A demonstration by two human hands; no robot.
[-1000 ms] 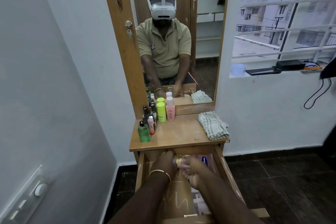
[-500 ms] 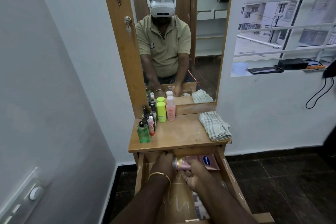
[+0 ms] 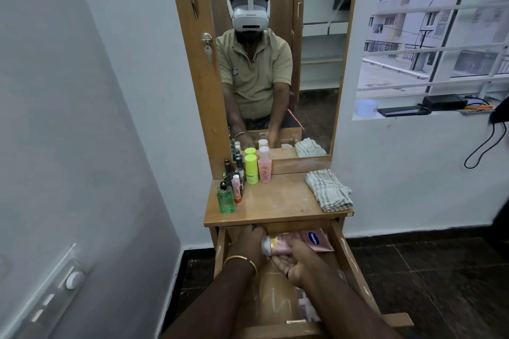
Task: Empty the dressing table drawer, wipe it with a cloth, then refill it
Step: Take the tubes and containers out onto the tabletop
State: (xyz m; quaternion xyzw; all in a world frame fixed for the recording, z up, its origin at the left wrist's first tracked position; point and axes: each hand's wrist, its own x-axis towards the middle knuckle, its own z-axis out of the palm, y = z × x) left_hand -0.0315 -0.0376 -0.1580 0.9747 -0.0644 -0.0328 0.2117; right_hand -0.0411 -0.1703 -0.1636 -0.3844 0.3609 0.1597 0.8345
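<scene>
Vaseline tube (image 3: pixel 300 241) swung sideways, right hand (image 3: pixel 294 260) gripping, open drawer (image 3: pixel 348 259)

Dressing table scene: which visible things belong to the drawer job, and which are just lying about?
Job:
drawer, pulled open
pink lotion tube, lying in the drawer
right hand, fingers under the tube
left hand, deep in the drawer
checked cloth, folded on the tabletop
bottles, standing on the tabletop

Lying about:
black box and white tub on the windowsill
</scene>
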